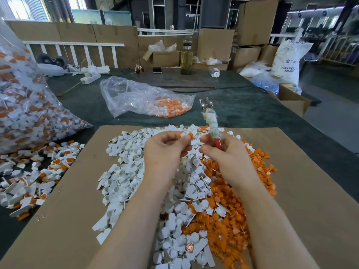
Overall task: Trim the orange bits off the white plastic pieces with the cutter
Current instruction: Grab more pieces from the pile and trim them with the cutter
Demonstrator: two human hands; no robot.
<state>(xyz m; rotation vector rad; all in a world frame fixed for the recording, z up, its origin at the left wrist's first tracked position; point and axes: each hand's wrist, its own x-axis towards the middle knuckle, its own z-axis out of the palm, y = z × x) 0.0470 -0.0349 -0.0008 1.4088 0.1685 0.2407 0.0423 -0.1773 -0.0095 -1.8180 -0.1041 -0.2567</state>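
Note:
My left hand (167, 146) pinches a small white plastic piece with an orange bit (188, 135) at its fingertips, raised above the pile. My right hand (223, 150) grips the cutter (211, 121) by its cloth-wrapped, red-ended handles, with the metal jaws pointing up and away. The jaws are apart from the piece. Below my hands a sheet of cardboard (68, 210) carries a heap of white pieces (124, 171) on the left and a heap of orange bits (229, 210) on the right.
A large clear bag of untrimmed white-and-orange pieces (25, 113) sits at the left, with loose ones (35, 179) spilled beside the cardboard. A second, flatter bag (147, 100) lies ahead. A bottle (186, 59), a phone and a power strip stand farther back.

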